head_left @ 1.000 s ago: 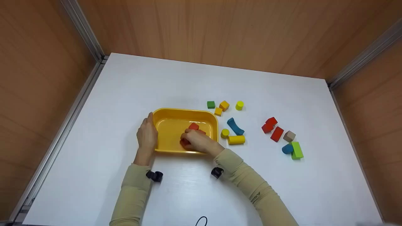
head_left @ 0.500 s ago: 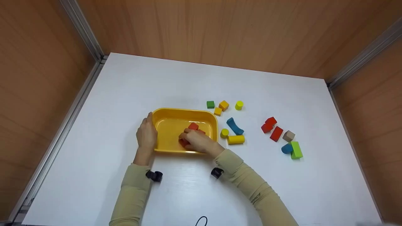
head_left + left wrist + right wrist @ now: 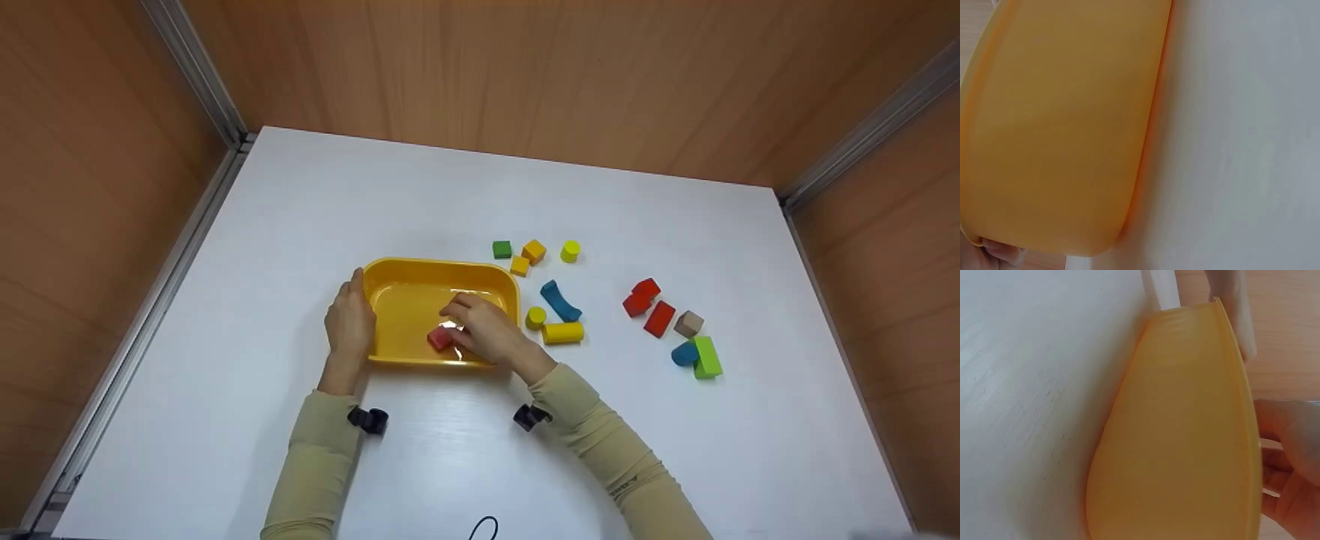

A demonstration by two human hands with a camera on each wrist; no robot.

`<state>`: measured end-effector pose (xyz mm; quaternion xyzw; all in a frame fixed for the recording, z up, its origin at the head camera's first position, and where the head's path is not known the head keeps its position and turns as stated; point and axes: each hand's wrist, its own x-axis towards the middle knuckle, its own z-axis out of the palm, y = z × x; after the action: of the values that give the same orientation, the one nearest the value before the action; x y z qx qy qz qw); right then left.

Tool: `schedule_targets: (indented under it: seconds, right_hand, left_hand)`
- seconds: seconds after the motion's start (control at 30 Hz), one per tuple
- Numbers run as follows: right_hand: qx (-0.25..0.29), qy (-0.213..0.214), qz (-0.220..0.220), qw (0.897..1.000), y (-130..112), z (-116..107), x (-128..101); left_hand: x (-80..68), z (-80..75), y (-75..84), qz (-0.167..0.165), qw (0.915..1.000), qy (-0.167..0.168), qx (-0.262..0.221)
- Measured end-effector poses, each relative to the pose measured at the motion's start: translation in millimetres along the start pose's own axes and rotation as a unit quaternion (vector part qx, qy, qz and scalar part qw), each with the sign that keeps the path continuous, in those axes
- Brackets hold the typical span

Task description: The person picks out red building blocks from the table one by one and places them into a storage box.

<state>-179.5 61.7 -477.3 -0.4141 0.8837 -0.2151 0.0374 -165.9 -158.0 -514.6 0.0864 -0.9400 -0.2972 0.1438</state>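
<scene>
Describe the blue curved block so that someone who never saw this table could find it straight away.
Start at the yellow plastic tray in the middle of the white table. Just off its right end, above a lying yellow cylinder, lies the blue curved block. It is the only arch-shaped piece; the other blue block sits farther right, beside a green one.

Head view: yellow tray mid white surface. Left hand rests against tray's left rim, fingers straight. Right hand inside tray, fingers curled, fingertips at a red block on the tray floor — grip not clear. Right of tray: green cube, orange cube, yellow cylinder, blue arch — further right red blocks, lime block
</scene>
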Motion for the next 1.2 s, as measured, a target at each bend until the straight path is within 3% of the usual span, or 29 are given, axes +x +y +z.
schedule_targets:
  seconds: [0.23,0.53,0.9,1.2]
  right_hand:
    - [0.041,0.049,0.049,0.997,3.1,-8.5,-16.0]
    - [0.091,0.119,0.079,0.986,10.8,-16.8,-34.2]
    - [0.079,0.189,0.105,0.973,27.9,-25.4,-61.0]
    - [0.082,0.214,0.178,0.957,50.1,-30.5,-90.0]
  left_hand:
    - [0.1,-1.3,-0.4,0.001,1.0000,-0.002,0.000]
    - [1.7,-1.8,0.1,-0.005,1.0000,-0.002,0.003]
    - [1.3,0.5,-0.9,-0.021,0.9996,-0.020,0.006]
    - [1.5,1.8,-1.2,-0.007,1.0000,-0.004,0.001]
